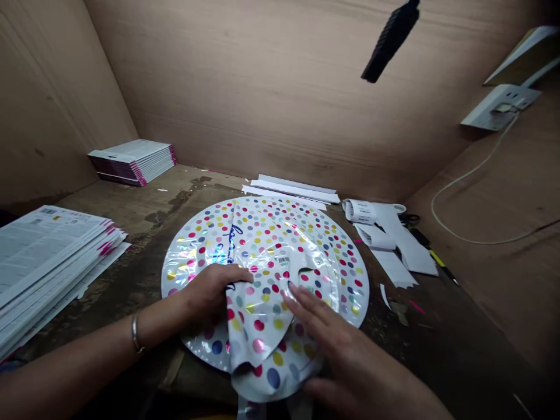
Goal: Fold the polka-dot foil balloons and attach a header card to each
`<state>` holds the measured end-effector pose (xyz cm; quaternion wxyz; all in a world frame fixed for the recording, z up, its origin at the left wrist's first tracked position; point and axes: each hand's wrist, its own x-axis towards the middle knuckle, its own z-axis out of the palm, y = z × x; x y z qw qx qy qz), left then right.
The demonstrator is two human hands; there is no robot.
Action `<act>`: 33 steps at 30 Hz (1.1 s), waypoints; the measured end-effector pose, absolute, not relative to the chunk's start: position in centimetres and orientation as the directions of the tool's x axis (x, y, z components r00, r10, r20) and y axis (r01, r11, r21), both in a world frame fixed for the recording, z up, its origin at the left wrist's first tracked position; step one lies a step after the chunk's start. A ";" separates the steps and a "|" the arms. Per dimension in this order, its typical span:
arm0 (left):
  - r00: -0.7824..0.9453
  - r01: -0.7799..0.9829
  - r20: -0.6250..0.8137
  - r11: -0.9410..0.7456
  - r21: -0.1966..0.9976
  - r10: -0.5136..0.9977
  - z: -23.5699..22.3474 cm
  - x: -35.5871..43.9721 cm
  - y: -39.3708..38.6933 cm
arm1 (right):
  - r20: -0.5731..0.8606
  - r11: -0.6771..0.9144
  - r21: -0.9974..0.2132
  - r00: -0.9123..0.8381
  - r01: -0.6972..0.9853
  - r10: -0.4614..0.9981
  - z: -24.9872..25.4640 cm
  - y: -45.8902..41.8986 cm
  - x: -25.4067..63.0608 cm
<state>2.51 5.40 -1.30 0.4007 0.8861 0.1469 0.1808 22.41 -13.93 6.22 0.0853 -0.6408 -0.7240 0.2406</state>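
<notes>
A stack of flat, round foil balloons (350,265), white with coloured polka dots, lies in front of me. The top foil balloon (262,326) is partly folded over, with blue lettering along its left side and a small barcode label. My left hand (214,289), with a bracelet at the wrist, grips the folded edge between thumb and fingers. My right hand (326,326) rests on the fold's right side, fingers stretched out and pressing the foil. A narrow tail sticks out below the balloons at the near edge.
Printed cards (48,251) are piled at left, with another stack (135,160) behind. White strips (291,189) lie along the back wall. Label rolls (371,221), scissors (409,219) and a yellow-black pen (441,265) are at right. A black object (389,41) hangs above; a power strip (501,108) is wall-mounted.
</notes>
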 end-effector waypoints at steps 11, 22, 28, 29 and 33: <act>0.871 0.170 0.163 -0.597 0.784 0.464 -2.0 -2.5 5.5 | 0.096 0.213 -0.341 -0.192 0.916 0.977 1.2 -12.4 26.3; 0.865 0.180 0.170 -0.608 0.773 0.473 -1.7 -3.0 6.2 | 0.155 0.099 -0.350 -0.047 0.932 0.987 0.7 -13.6 29.2; 0.888 0.164 0.146 -0.597 0.785 0.436 -1.5 -3.4 6.3 | 0.101 0.254 -0.318 -0.234 0.913 0.967 -0.4 -12.0 27.4; 0.892 0.163 0.140 -0.597 0.786 0.429 -1.4 -3.5 6.3 | 0.103 0.256 -0.325 -0.235 0.910 0.967 -0.5 -11.4 27.3; 0.907 0.160 0.137 -0.627 0.762 0.398 -1.2 -3.7 6.5 | 0.094 0.192 -0.410 -0.168 0.892 0.981 -0.3 -9.7 27.4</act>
